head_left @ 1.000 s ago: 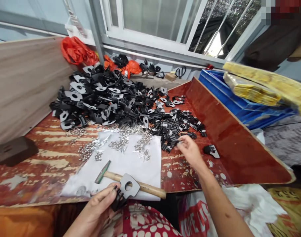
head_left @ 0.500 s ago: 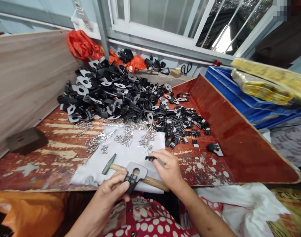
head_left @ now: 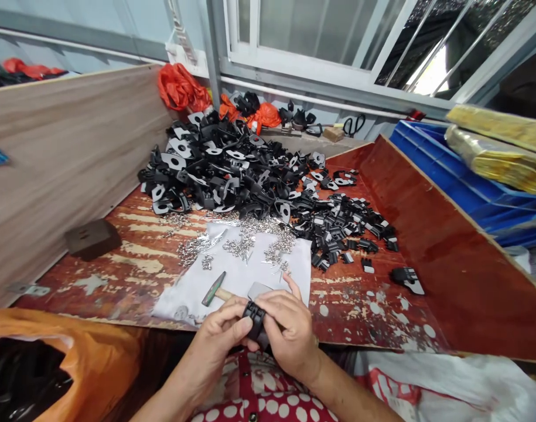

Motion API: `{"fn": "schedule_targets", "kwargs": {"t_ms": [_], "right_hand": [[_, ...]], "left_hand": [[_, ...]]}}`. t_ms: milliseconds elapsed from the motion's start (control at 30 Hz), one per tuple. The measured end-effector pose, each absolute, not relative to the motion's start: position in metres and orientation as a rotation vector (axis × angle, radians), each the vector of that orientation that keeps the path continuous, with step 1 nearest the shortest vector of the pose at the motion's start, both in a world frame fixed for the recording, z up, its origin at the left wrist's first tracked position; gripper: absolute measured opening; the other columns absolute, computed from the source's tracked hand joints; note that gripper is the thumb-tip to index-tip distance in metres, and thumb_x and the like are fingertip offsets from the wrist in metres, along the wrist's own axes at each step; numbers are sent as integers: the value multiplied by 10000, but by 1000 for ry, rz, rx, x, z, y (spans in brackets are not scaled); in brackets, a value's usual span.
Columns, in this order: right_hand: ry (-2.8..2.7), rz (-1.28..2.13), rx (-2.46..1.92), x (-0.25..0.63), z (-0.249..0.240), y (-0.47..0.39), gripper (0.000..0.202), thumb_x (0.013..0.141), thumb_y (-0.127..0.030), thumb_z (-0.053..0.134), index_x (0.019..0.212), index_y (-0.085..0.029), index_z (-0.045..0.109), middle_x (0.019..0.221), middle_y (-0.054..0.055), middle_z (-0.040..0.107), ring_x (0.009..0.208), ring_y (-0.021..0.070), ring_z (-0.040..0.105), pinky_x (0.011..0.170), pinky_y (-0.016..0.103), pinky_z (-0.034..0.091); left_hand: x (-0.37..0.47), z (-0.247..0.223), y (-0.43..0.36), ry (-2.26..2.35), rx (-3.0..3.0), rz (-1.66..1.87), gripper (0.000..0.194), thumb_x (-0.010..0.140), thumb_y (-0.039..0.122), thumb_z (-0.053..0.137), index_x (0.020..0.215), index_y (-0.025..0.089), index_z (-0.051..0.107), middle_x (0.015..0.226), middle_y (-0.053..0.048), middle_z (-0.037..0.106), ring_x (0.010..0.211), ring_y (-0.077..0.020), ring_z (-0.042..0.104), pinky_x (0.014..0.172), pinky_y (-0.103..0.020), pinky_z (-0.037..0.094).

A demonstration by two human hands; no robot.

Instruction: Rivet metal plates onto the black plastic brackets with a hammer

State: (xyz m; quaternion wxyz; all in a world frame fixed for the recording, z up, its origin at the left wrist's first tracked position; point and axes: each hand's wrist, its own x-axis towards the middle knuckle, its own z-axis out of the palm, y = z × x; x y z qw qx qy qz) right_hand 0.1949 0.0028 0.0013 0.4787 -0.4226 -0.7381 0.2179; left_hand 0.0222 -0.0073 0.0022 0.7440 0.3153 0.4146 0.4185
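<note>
The black plastic clip (head_left: 255,319) sits pinched between both hands at the near edge of the table. The left hand (head_left: 221,334) presses its thumb and fingers on the clip's left side. The right hand (head_left: 289,328) grips its right side, with the first finger sticking up. A grey flat plate (head_left: 259,289) pokes up past the fingertips, so the part's long side seems to point away from the person, though the fingers hide most of it. Just past the fingers lies a hammer (head_left: 214,289) on a white sheet (head_left: 232,281). Farther out are silver rivets (head_left: 245,243) and a big pile of black parts (head_left: 232,170). There is bare red tabletop (head_left: 364,310) to the right of the fingers.
</note>
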Motion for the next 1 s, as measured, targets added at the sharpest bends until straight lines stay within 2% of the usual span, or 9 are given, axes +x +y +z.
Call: {"fn": "schedule_targets", "kwargs": {"t_ms": [133,233,300,400,533,633,733,867,1000], "right_hand": [[-1729,809,-1051,189,2,-4,301,938,-130,556,1120,-285,738,924,-4,764,862,153,704,1127,442,409],[-1750,1009,-1058,192,5,0,318,939,-137,564,1162,-285,737,954,-4,761,911,159,701,1144,412,387],[-1856,1155,-1031,201,8,13,323,948,-144,555,1167,-286,745,948,-6,763,916,166,702,1062,371,462],[-1944,992,-1170,222,6,50,320,963,-139,513,1130,-251,763,973,30,767,923,192,695,891,331,540],[-1989,353,-1520,232,-9,102,282,906,-154,631,1165,-185,737,1237,154,683,1137,307,591,1014,483,470],[-2095,345,-1426,219,-23,122,229,815,-137,750,1033,-209,762,1218,134,683,1129,311,563,971,456,493],[-2109,422,-1302,208,-31,134,128,862,-118,682,862,-228,749,988,49,733,988,221,624,904,336,517],[-1944,418,-1336,226,-26,151,213,951,-150,494,947,-189,703,939,46,721,888,175,665,817,279,524],[-1852,354,-1409,259,-20,156,196,944,-199,477,941,-187,673,904,46,706,841,185,659,775,278,508]], "left_hand": [[17,-9,-5,945,760,949,267,759,454,825,870,211,830,1091,-64,477,851,-199,558,608,-268,589],[12,-10,-3,1006,849,969,273,769,471,807,888,226,831,1320,-87,456,814,-186,584,585,-282,578],[7,-8,-3,1050,899,964,271,785,474,788,879,223,830,1468,-87,418,731,-148,582,570,-283,553],[0,-5,-6,1115,885,963,277,791,490,777,833,220,818,1242,-81,629,672,-138,546,595,-261,499],[-5,-5,-13,1178,778,996,285,766,510,799,776,226,780,847,8,652,605,-112,474,660,-236,447],[-6,-6,-17,1188,734,988,320,729,522,825,735,210,754,808,18,627,599,-114,459,627,-231,421],[-8,-9,-18,1197,706,993,338,725,532,827,747,203,754,810,15,628,602,-117,463,622,-233,416],[-13,-19,-17,1211,650,1005,363,662,534,876,779,210,762,767,34,608,566,-110,497,608,-234,416],[-13,-21,-17,1200,612,1012,345,683,521,869,794,214,756,802,34,627,582,-109,533,626,-227,439]]}}
